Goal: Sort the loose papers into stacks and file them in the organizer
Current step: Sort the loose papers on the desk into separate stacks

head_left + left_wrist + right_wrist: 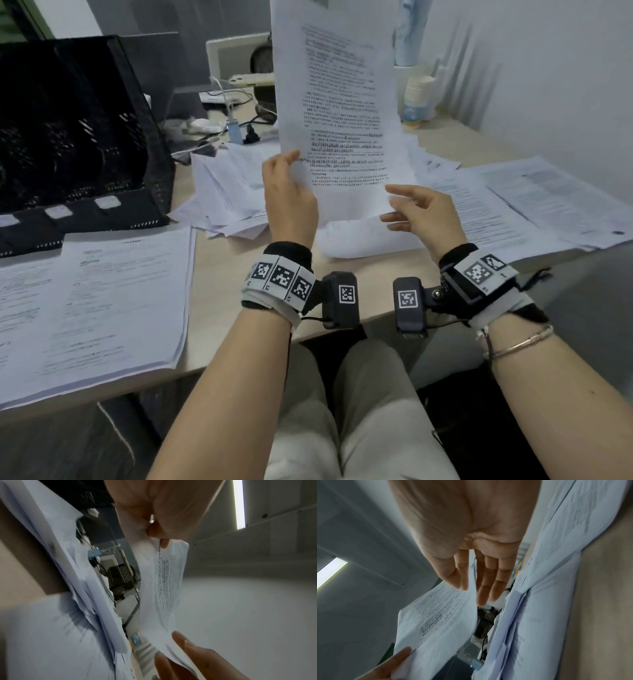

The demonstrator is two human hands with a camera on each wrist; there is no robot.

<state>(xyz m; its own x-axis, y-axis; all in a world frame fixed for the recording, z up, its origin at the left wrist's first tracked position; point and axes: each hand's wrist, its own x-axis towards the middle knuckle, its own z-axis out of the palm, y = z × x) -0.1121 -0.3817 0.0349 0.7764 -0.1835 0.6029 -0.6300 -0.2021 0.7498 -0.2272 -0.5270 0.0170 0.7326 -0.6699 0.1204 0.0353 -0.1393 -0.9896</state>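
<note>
Crowded desk, one printed sheet held up
The black mesh organizer stands back left. Paper piles reach the desk edges, with little bare room between. The left hand pinches the sheet's side. The right hand has straight fingers at its corner, grip unclear. The floppy sheet could fold and slip.

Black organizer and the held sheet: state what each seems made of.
Black organizer: probably metal mesh, matte black; its walls show fine perforations, though plastic is possible. Held sheet: thin white printed paper, matte; it bends and curls at the bottom.
</note>
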